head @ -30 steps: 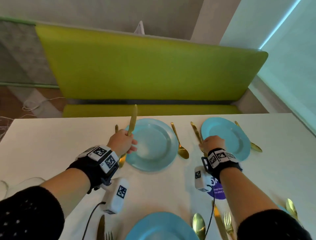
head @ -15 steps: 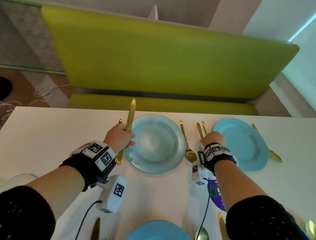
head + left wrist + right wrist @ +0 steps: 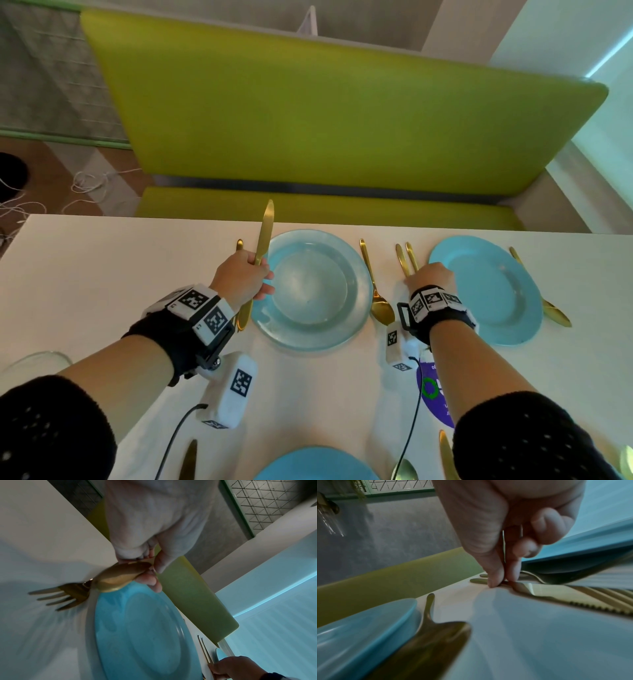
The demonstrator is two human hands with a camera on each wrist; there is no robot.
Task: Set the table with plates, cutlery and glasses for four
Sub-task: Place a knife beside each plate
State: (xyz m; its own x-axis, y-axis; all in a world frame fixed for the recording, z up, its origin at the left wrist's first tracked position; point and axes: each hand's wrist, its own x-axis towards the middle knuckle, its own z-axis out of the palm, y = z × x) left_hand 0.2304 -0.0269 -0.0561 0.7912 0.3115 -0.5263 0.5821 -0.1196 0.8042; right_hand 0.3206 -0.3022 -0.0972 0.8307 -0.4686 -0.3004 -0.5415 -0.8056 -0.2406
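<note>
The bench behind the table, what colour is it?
The bench is yellow-green, clearest in the head view.

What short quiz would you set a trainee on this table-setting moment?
1. True or false: the left hand grips a gold knife.
2. What lies between the pale plate and the right hand? A) spoon B) glass C) napkin
3. Fill in: the right hand pinches a serrated knife lying on the ___.
Key: 1 true; 2 A; 3 table.
</note>
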